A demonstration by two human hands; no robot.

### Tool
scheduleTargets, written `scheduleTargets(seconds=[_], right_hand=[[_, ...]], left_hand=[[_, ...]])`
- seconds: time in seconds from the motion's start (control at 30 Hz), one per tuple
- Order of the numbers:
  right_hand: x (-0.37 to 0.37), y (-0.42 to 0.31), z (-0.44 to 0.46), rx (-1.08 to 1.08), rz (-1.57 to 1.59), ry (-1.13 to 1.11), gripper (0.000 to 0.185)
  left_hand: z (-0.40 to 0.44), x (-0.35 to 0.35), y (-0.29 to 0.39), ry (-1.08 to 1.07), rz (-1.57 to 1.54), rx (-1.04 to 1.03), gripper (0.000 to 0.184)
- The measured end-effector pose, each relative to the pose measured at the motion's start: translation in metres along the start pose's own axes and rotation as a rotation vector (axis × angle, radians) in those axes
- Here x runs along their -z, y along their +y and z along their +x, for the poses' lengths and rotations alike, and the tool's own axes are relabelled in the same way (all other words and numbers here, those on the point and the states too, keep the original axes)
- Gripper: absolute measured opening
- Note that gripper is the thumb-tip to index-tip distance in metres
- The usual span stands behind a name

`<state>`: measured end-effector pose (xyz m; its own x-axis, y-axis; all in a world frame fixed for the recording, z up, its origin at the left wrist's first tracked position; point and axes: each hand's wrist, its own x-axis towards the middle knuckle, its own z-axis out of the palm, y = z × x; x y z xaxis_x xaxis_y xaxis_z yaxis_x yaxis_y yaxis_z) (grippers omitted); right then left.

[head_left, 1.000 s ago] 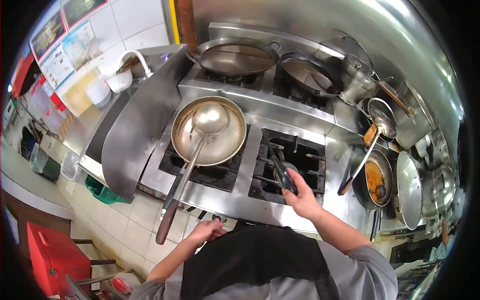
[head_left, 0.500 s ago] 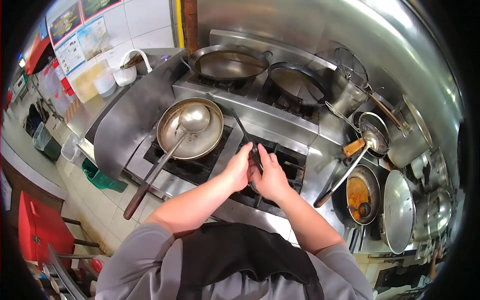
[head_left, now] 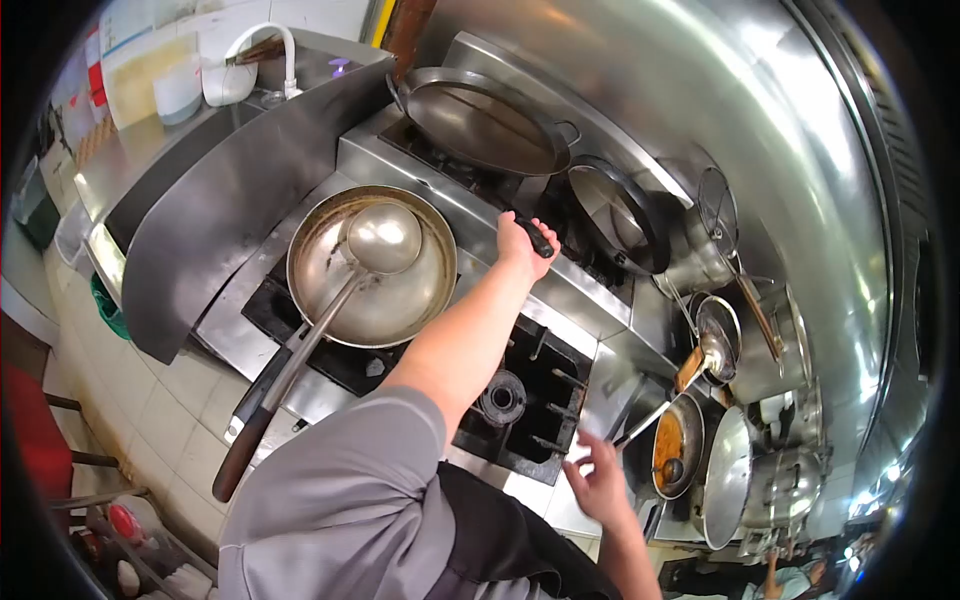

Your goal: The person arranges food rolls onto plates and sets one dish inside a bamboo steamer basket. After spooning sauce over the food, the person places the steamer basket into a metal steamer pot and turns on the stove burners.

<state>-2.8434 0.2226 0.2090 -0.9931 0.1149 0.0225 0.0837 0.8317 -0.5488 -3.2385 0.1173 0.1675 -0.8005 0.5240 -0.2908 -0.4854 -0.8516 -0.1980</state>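
The left hand (head_left: 524, 250) is closed around a black handle (head_left: 537, 238) before the rear wok (head_left: 485, 125) and black pan (head_left: 605, 200); the right hand (head_left: 602, 485), empty, fingers loosely spread, is near the front burner (head_left: 503, 398). A ladle (head_left: 385, 238) in the steel pan (head_left: 400, 312) juts over the stove's (head_left: 228, 318) front edge.

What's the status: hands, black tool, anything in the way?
Left hand gripping black tool near black pan. Right hand open, empty. Ladle resting in front pan. No obstruction evident.

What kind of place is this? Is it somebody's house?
It looks more like a restaurant kitchen, though I can't be certain. There's a wide wok on a big steel stove, a large ladle resting in a pan, and a shiny metal wall behind.
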Motion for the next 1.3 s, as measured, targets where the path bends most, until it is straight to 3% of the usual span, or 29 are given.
scheduleTargets(seconds=[0.03, 0.1, 0.17, 0.2, 0.3, 0.43, 0.77, 0.87, 0.97, 1.3], right_hand=[[-0.005, 0.013, -0.013, -0.014, -0.027, -0.028, 0.057], [-0.006, 0.000, -0.036, -0.236, 0.086, -0.086, 0.053], [-0.008, 0.001, -0.053, -0.268, 0.149, -0.101, 0.050], [-0.004, -0.008, -0.059, -0.287, 0.110, -0.116, 0.044], [0.000, 0.001, -0.078, -0.491, 0.273, -0.146, 0.050], [0.005, -0.003, -0.087, -0.409, 0.128, -0.098, 0.047], [0.017, -0.006, -0.087, -0.442, 0.154, -0.103, 0.045], [0.023, -0.013, -0.085, -0.582, 0.112, -0.172, 0.044], [0.023, -0.005, -0.088, -0.580, 0.142, -0.173, 0.043], [0.024, -0.010, -0.086, -0.477, 0.129, -0.114, 0.042]], left_hand=[[0.011, -0.003, 0.001, 0.005, -0.037, -0.030, 0.044], [0.033, -0.003, 0.008, -0.061, -0.148, -0.027, 0.045], [0.046, -0.003, 0.013, -0.108, -0.208, -0.021, 0.045], [0.051, -0.005, 0.015, -0.059, -0.185, -0.052, 0.044], [0.052, -0.013, 0.024, 0.012, -0.197, -0.093, 0.043], [0.066, -0.013, 0.026, -0.034, -0.173, -0.077, 0.046], [0.080, -0.027, 0.031, 0.018, -0.264, -0.112, 0.050], [0.084, -0.028, 0.033, 0.052, -0.276, -0.127, 0.050], [0.088, -0.024, 0.033, 0.020, -0.257, -0.136, 0.050], [0.094, -0.025, 0.036, -0.017, -0.249, -0.145, 0.048]])
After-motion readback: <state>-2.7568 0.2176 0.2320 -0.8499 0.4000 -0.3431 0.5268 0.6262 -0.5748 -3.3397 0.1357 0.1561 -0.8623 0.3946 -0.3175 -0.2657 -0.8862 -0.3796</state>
